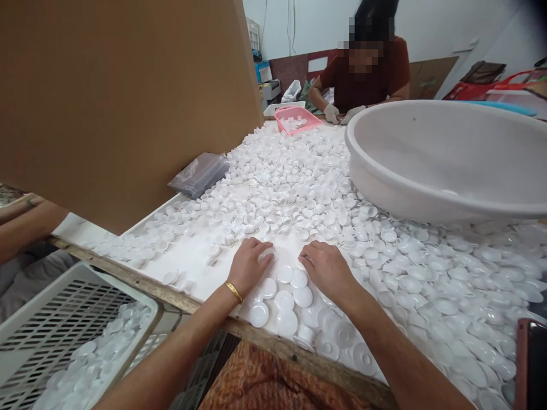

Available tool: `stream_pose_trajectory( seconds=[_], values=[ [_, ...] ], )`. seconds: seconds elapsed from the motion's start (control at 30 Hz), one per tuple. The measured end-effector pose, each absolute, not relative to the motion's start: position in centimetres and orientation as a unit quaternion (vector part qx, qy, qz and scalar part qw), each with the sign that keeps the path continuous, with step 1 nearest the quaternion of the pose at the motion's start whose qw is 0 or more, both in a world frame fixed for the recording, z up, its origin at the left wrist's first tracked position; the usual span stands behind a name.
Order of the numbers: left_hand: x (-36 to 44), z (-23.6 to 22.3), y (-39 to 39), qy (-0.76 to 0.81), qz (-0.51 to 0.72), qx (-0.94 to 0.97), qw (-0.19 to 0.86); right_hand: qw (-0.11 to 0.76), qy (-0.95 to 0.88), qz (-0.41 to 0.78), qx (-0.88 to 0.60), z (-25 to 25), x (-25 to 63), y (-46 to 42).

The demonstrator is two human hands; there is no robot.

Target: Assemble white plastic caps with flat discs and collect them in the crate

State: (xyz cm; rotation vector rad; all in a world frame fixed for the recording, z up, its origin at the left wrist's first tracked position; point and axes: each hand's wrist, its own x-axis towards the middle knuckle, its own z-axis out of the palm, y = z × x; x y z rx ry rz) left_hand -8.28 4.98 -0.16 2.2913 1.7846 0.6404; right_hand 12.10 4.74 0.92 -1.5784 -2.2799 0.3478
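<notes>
My left hand (248, 266), with a gold bracelet (234, 291) at the wrist, has thumb and fingers closed around a small round white plastic lid (269, 254). Across a narrow gap, my right hand (326, 266) is curled, thumb against the fingertips; what it pinches, if anything, I cannot make out. Between and below the hands, several flat white discs (286, 323) lie on the white tabletop (194, 250), some overlapping. A large heap of small glossy white plastic pieces (290, 182) spreads beyond both hands and to the right.
A wide white basin (397, 188) stands at right on the heap. A large cardboard sheet (128, 102) blocks the left. Below left is a slatted crate (81, 285) holding white pieces. A pink scoop (299, 119), a plastic-wrapped pack (200, 173) and a gloved co-worker (363, 74) are farther back.
</notes>
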Motion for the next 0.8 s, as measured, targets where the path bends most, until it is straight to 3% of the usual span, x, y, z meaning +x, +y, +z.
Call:
stream_pose_trajectory(
  seconds=[0.23, 0.47, 0.57, 0.7, 0.8],
  values=[
    [-9.0, 1.5, 3.2, 0.597, 0.186, 0.776, 0.089, 0.168, -0.812, 0.126, -0.544, 1.0, 11.6, 4.4],
    [-8.9, 0.3, 8.1, 0.655, 0.146, 0.739, 0.061, 0.207, -0.765, 0.107, -0.600, 1.8, 14.1, 6.0],
    [-8.1, 0.1, 8.7, 0.660, 0.145, 0.721, 0.150, 0.139, -0.722, 0.132, -0.665, 3.3, 17.0, 6.7],
    [-8.0, 0.6, 8.5, 0.664, 0.176, 0.619, 0.381, 0.017, -0.710, 0.203, -0.674, 4.6, 19.0, 6.6],
    [-8.1, 0.8, 8.6, 0.664, 0.153, 0.633, 0.367, -0.037, -0.744, 0.175, -0.644, 4.6, 18.6, 6.3]
  ],
)
